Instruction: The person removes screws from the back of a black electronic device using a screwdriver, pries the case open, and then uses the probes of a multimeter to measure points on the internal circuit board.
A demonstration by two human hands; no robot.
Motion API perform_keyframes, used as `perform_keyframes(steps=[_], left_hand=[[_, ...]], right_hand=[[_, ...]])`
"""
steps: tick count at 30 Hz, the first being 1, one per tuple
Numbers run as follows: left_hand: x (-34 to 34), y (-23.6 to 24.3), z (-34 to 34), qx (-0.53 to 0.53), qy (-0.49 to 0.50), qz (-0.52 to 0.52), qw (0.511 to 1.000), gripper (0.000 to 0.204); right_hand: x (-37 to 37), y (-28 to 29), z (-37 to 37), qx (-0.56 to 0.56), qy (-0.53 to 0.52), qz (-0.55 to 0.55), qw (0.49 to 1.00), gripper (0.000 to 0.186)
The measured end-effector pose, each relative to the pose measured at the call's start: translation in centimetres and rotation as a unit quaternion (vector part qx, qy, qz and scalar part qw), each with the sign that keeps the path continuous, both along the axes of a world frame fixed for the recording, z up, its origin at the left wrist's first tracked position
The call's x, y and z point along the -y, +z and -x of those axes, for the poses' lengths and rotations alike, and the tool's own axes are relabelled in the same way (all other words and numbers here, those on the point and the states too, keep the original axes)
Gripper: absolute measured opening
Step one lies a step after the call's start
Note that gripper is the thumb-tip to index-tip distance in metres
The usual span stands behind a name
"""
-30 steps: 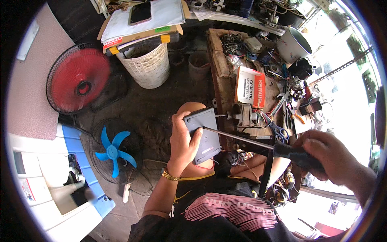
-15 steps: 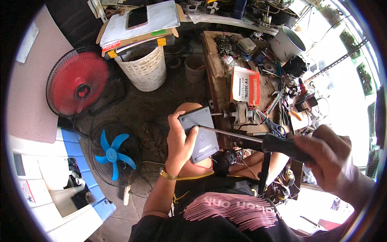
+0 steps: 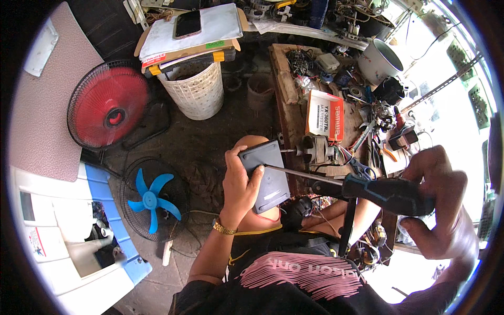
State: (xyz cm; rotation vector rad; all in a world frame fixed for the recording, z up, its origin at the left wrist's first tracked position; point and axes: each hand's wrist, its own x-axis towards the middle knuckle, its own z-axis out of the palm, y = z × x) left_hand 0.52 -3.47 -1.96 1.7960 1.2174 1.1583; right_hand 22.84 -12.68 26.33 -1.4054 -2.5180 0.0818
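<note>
at the centre of the frame the left hand [image 3: 242,184] grips a flat dark grey case [image 3: 274,184], most fingers hidden beneath it. the screwdriver [image 3: 357,188] tip, hard to make out, meets its face by the thumb. right of centre, the right hand [image 3: 445,194] curls around the handle end; i cannot tell how firmly. glare bleaches the far right of the workbench [image 3: 353,113].

I see the left hand [image 3: 242,181] gripping a dark grey case [image 3: 270,184], thumb beside the tip of a screwdriver [image 3: 359,188]; the right hand [image 3: 449,191] curls about its handle [image 3: 391,196], how firmly I can't quite tell.
</note>
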Motion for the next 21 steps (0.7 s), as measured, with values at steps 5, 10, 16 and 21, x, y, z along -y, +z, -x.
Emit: perform_keyframes(steps=[5, 10, 16, 21], left_hand=[[-0.1, 0.3, -0.3, 0.004, -0.019, 0.019, 1.000, 0.052], [0.0, 0.0, 0.0, 0.000, -0.005, 0.019, 1.000, 0.052], [-0.2, -0.2, -0.5, 0.009, -0.014, 0.014, 1.000, 0.052], [0.0, 0.2, -0.2, 0.001, -0.009, 0.027, 1.000, 0.053]], right_hand=[[0.5, 0.9, 0.9, 0.072, -0.052, -0.003, 0.996, 0.044], [0.2, 1.8, 0.1, 0.082, -0.007, 0.061, 0.995, 0.049], [0.3, 2.7, 0.3, 0.112, 0.030, 0.099, 0.988, 0.050], [-0.4, 1.8, 0.5, 0.078, 0.057, 0.047, 0.994, 0.054]])
